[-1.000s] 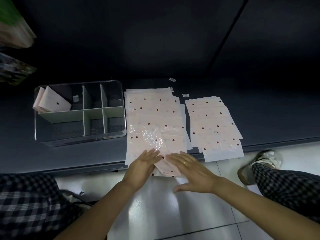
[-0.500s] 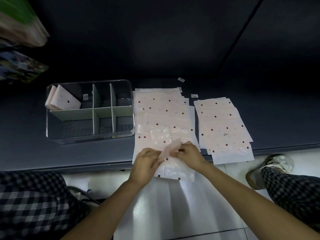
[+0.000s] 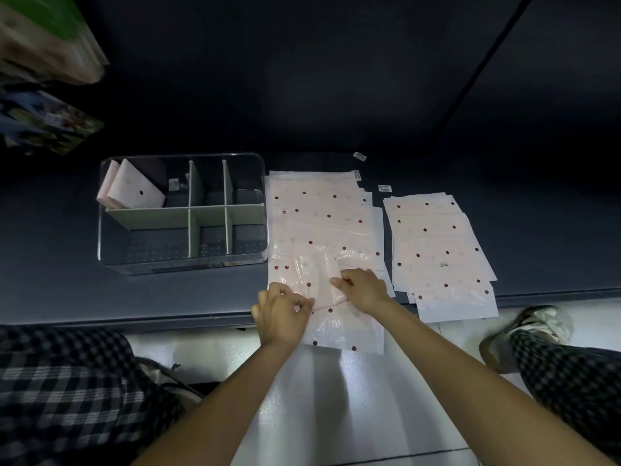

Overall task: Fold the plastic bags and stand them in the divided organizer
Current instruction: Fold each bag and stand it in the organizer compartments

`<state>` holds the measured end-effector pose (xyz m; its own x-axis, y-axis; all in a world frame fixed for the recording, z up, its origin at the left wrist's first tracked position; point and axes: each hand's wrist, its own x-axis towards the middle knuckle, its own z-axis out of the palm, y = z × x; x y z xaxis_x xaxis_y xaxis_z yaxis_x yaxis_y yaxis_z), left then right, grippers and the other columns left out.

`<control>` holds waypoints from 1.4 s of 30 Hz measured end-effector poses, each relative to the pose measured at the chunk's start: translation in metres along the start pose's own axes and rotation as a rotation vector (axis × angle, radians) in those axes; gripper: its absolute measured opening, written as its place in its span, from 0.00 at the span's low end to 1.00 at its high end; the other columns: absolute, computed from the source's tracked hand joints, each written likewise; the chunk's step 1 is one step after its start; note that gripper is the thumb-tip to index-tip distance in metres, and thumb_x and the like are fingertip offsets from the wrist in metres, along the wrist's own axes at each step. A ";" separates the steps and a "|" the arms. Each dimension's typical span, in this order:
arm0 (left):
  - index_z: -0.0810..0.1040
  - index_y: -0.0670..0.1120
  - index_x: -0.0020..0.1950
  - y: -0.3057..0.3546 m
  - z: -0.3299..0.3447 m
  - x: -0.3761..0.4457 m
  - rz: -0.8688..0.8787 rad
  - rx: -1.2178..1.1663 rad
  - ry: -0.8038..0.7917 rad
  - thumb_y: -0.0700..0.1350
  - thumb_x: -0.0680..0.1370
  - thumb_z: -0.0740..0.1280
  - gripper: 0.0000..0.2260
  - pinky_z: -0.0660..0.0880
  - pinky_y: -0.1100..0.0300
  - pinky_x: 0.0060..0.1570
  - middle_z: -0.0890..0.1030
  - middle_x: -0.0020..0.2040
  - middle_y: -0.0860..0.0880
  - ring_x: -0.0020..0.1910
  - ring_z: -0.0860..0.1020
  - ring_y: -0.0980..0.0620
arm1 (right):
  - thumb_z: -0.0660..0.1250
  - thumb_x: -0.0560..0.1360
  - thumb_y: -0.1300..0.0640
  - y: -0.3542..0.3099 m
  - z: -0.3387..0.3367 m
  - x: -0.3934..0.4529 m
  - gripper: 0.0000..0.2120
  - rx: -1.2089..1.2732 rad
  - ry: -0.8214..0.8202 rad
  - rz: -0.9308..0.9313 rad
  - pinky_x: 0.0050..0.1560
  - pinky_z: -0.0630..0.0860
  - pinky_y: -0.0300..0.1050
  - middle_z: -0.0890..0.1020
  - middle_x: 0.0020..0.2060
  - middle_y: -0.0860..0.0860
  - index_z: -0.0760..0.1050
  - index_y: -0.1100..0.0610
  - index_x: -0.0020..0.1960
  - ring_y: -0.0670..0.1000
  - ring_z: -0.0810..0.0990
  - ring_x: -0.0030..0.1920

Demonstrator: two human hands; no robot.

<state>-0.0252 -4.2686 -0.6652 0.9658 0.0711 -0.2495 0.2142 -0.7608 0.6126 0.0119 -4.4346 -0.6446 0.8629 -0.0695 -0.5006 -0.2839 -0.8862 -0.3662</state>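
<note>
At the left stood the clear divided organizer (image 3: 183,213), two folded bags (image 3: 134,193) already leaning in its far-left compartment. Beside it, on the near end of the middle stack (image 3: 322,213), the left hand (image 3: 282,311) and right hand (image 3: 364,289) each pinched the half-folded polka-dot bag (image 3: 319,284), which overhung the dark shelf's (image 3: 67,297) edge. The film looked thin, light, limp and slippery, likely to spring open, so it seemed best gripped along its creased edges; a second stack (image 3: 440,250) lay further right.

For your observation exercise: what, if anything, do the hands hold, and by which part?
Both the left hand and right hand pinch the top plastic bag along its folded near edge.
</note>
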 end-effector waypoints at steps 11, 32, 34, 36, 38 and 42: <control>0.74 0.49 0.48 0.008 -0.003 -0.010 0.116 0.156 0.070 0.54 0.75 0.68 0.10 0.61 0.57 0.55 0.69 0.55 0.50 0.58 0.67 0.49 | 0.49 0.81 0.52 -0.019 -0.004 0.004 0.16 -0.204 -0.076 0.062 0.50 0.62 0.49 0.78 0.51 0.53 0.65 0.52 0.37 0.57 0.73 0.57; 0.29 0.58 0.73 -0.036 -0.013 -0.001 0.816 0.743 -0.353 0.72 0.74 0.49 0.39 0.32 0.53 0.72 0.25 0.71 0.44 0.72 0.27 0.46 | 0.68 0.73 0.42 -0.007 0.001 -0.011 0.15 0.288 0.069 0.138 0.49 0.70 0.47 0.76 0.34 0.46 0.69 0.52 0.38 0.50 0.75 0.41; 0.31 0.60 0.74 -0.036 -0.013 0.000 0.805 0.704 -0.356 0.71 0.74 0.49 0.38 0.31 0.54 0.71 0.26 0.72 0.45 0.72 0.27 0.47 | 0.71 0.72 0.50 0.005 0.008 -0.025 0.12 0.375 0.122 0.015 0.51 0.71 0.47 0.79 0.39 0.47 0.71 0.53 0.48 0.50 0.76 0.47; 0.34 0.61 0.74 -0.036 -0.013 0.002 0.788 0.664 -0.360 0.71 0.74 0.50 0.37 0.29 0.55 0.70 0.27 0.72 0.47 0.71 0.27 0.49 | 0.74 0.70 0.56 0.018 0.016 -0.039 0.13 0.202 0.282 -0.213 0.53 0.71 0.46 0.79 0.46 0.47 0.75 0.53 0.52 0.50 0.73 0.51; 0.36 0.62 0.74 -0.036 -0.013 0.003 0.776 0.645 -0.363 0.71 0.74 0.50 0.36 0.28 0.57 0.69 0.27 0.72 0.48 0.71 0.27 0.50 | 0.76 0.67 0.59 0.025 0.020 -0.047 0.12 -0.015 0.406 -0.442 0.52 0.73 0.49 0.80 0.50 0.49 0.81 0.52 0.49 0.53 0.75 0.52; 0.39 0.63 0.75 -0.035 -0.013 0.004 0.752 0.600 -0.381 0.70 0.74 0.51 0.34 0.29 0.58 0.69 0.28 0.72 0.50 0.70 0.28 0.52 | 0.79 0.63 0.58 0.026 0.014 -0.045 0.10 -0.216 0.405 -0.553 0.47 0.71 0.42 0.84 0.46 0.49 0.85 0.49 0.42 0.55 0.81 0.46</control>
<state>-0.0267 -4.2331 -0.6776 0.6870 -0.6853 -0.2418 -0.6348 -0.7278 0.2594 -0.0404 -4.4480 -0.6430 0.9556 0.2885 0.0595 0.2929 -0.9086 -0.2977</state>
